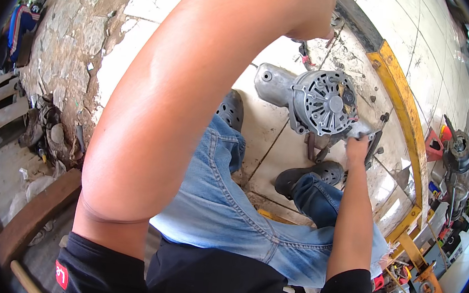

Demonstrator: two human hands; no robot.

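Observation:
A grey metal alternator [329, 102] with a round slotted end cover lies on the tiled floor in front of my feet. A smooth metal cylinder [274, 84] adjoins its left side. My right hand [356, 151] is closed at the alternator's lower right edge, against a shiny light-grey piece [364, 129]; whether that piece belongs to the alternator, I cannot tell. Beyond the alternator, my left hand [313, 25] reaches toward the far side, next to a small metal part [337, 21]. My raised forearm hides most of its fingers.
A worn yellow metal frame [407, 112] curves along the right. Dark metal pieces [316, 149] lie beside my shoe [322, 175]. Tools and parts crowd the far right around a red piece [433, 146]. Broken, dirty ground [76, 35] and a wooden beam [42, 207] are at left.

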